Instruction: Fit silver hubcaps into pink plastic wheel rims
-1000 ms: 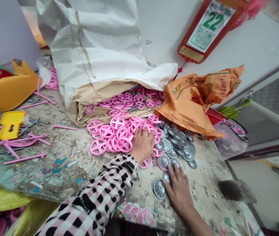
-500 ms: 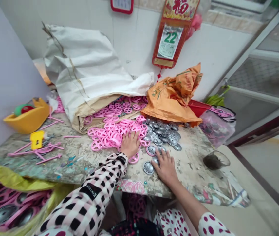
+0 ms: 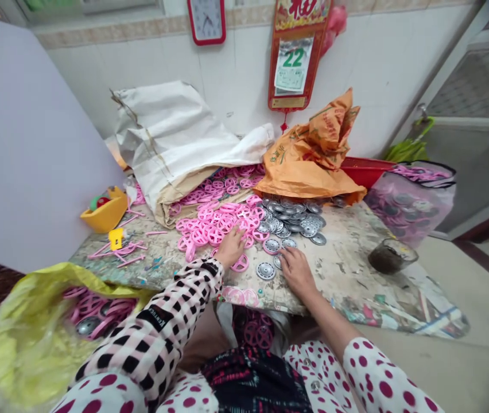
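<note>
My left hand, in a checked sleeve, rests on the front edge of a loose heap of pink plastic spoked wheels. One pink wheel lies just beneath its fingertips. My right hand lies spread on the bench among silver ribbed hubcaps, its fingertips touching or nearly touching one hubcap. A larger pile of these hubcaps sits beyond it, and a single hubcap lies to its left. Neither hand visibly holds a part.
A white sack spills more pink wheels onto the worn bench, beside an orange bag. A yellow scoop, pink sprues, a clear bag of parts and a dark-filled glass surround them. A yellow-green bag holds parts at lower left.
The view has lifted and pulled back, showing more wall and my lap. Both hands remain spread among the same parts, with nothing visibly picked up.
</note>
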`<action>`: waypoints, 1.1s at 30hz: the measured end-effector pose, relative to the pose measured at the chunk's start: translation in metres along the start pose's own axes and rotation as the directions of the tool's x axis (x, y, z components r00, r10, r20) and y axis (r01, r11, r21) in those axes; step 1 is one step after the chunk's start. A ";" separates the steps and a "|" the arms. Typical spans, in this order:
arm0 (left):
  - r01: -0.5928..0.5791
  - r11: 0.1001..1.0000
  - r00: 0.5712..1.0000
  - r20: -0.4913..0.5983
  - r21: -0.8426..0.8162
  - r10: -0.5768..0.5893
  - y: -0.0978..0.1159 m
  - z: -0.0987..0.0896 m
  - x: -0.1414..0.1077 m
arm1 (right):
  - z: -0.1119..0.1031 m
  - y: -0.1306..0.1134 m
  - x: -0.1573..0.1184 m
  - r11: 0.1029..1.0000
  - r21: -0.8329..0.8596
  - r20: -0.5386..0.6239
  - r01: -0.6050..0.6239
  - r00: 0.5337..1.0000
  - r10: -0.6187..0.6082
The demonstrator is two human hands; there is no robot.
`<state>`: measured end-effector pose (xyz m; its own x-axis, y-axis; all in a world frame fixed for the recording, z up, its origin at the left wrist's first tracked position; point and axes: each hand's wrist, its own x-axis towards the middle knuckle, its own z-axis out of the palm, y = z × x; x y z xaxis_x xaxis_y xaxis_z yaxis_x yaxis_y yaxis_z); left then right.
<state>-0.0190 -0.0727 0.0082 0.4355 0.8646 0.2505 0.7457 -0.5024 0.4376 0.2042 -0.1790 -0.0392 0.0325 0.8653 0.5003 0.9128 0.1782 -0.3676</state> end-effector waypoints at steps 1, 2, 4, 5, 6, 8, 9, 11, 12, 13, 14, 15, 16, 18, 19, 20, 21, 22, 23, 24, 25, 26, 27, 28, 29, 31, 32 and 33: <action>-0.012 1.000 1.000 -0.026 -0.028 0.011 0.001 -0.003 -0.007 | 0.001 0.001 0.000 1.000 0.006 -0.014 0.010 1.000 -0.010; -0.029 0.998 0.998 -0.053 -0.052 0.026 0.001 -0.006 -0.015 | 0.001 0.001 -0.001 1.000 0.010 -0.026 0.020 0.999 -0.020; -0.067 0.995 0.992 -0.109 -0.074 0.059 0.002 -0.014 -0.033 | 0.000 0.001 -0.002 0.999 0.009 -0.040 0.043 0.998 -0.042; -0.086 0.994 0.989 -0.130 -0.069 0.076 0.003 -0.017 -0.043 | -0.001 0.000 -0.002 0.998 0.006 -0.039 0.059 0.998 -0.058; -0.100 0.994 0.986 -0.142 -0.053 0.092 0.004 -0.020 -0.053 | -0.003 -0.002 -0.003 0.997 -0.001 -0.032 0.079 0.996 -0.079; -0.118 0.993 0.987 -0.111 0.006 0.118 0.006 -0.023 -0.073 | -0.009 -0.008 -0.005 0.991 -0.025 -0.010 0.130 0.991 -0.131; -0.127 0.991 0.989 -0.079 0.034 0.129 0.008 -0.023 -0.081 | -0.013 -0.013 -0.006 0.986 -0.043 0.006 0.161 0.987 -0.161; -0.150 0.986 0.989 0.002 0.076 0.150 0.011 -0.021 -0.094 | -0.020 -0.026 -0.009 0.969 -0.087 0.068 0.232 0.972 -0.227; -0.157 0.983 0.987 0.035 0.095 0.155 0.013 -0.020 -0.098 | -0.024 -0.033 -0.011 0.956 -0.113 0.118 0.271 0.959 -0.258; -0.159 0.980 0.986 0.060 0.117 0.153 0.014 -0.018 -0.100 | -0.027 -0.040 -0.012 0.941 -0.141 0.174 0.306 0.944 -0.281; -0.155 0.978 0.986 0.076 0.141 0.146 0.015 -0.017 -0.100 | -0.029 -0.047 -0.014 0.926 -0.170 0.228 0.336 0.928 -0.295; -0.146 0.976 0.987 0.085 0.164 0.133 0.016 -0.015 -0.099 | -0.030 -0.053 -0.015 0.912 -0.199 0.275 0.359 0.913 -0.300; -0.132 0.974 0.989 0.092 0.183 0.117 0.017 -0.014 -0.097 | -0.031 -0.057 -0.015 0.898 -0.228 0.309 0.375 0.903 -0.299; -0.106 0.979 0.991 0.097 0.176 0.089 0.017 -0.013 -0.091 | -0.029 -0.059 -0.013 0.881 -0.265 0.348 0.393 0.890 -0.293; -0.088 0.987 0.993 0.088 0.138 0.076 0.017 -0.013 -0.088 | -0.028 -0.057 -0.010 0.880 -0.269 0.363 0.391 0.888 -0.284; -0.061 0.996 0.996 0.069 0.068 0.057 0.017 -0.013 -0.086 | -0.027 -0.054 -0.007 0.889 -0.265 0.375 0.374 0.889 -0.263; -0.019 0.999 0.999 0.040 -0.037 0.020 0.018 -0.013 -0.084 | -0.027 -0.050 -0.003 0.909 -0.252 0.378 0.333 0.898 -0.224; 0.044 0.983 0.999 0.012 -0.180 -0.042 0.018 -0.014 -0.082 | -0.027 -0.048 0.001 0.937 -0.225 0.363 0.267 0.916 -0.174; 0.126 0.926 0.991 0.002 -0.356 -0.134 0.019 -0.015 -0.081 | -0.028 -0.047 0.004 0.969 -0.175 0.320 0.176 0.941 -0.113; 0.217 0.809 0.970 0.029 -0.547 -0.241 0.021 -0.017 -0.082 | -0.029 -0.048 0.006 0.993 -0.091 0.254 0.072 0.966 -0.047; 0.303 0.625 0.935 0.098 -0.720 -0.340 0.024 -0.019 -0.083 | -0.030 -0.052 0.006 0.999 0.029 0.177 -0.031 0.984 0.026; 0.367 0.397 0.893 0.199 -0.842 -0.402 0.028 -0.021 -0.085 | -0.032 -0.059 0.005 0.977 0.176 0.112 -0.116 0.989 0.097; 0.404 0.164 0.856 0.309 -0.900 -0.414 0.032 -0.024 -0.088 | -0.033 -0.068 0.003 0.928 0.326 0.074 -0.181 0.983 0.165; 0.419 -0.033 0.832 0.398 -0.907 -0.387 0.037 -0.026 -0.092 | -0.034 -0.078 0.000 0.863 0.450 0.069 -0.228 0.973 0.221; 0.421 -0.175 0.822 0.456 -0.890 -0.342 0.042 -0.028 -0.096 | -0.035 -0.088 -0.005 0.805 0.533 0.081 -0.261 0.963 0.258; 0.413 -0.313 0.826 0.496 -0.856 -0.268 0.054 -0.030 -0.106 | -0.037 -0.106 -0.015 0.761 0.584 0.094 -0.282 0.955 0.282; 0.413 -0.334 0.829 0.501 -0.847 -0.247 0.059 -0.029 -0.110 | -0.037 -0.112 -0.020 0.774 0.570 0.082 -0.274 0.957 0.279; 0.416 -0.332 0.832 0.502 -0.846 -0.236 0.064 -0.028 -0.115 | -0.038 -0.116 -0.024 0.799 0.542 0.060 -0.259 0.961 0.270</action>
<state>-0.0352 -0.2040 0.0321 0.4395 0.8361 -0.3282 -0.4933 0.5300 0.6897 0.1127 -0.2384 0.0215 0.2538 0.9077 0.3343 0.5005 0.1725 -0.8484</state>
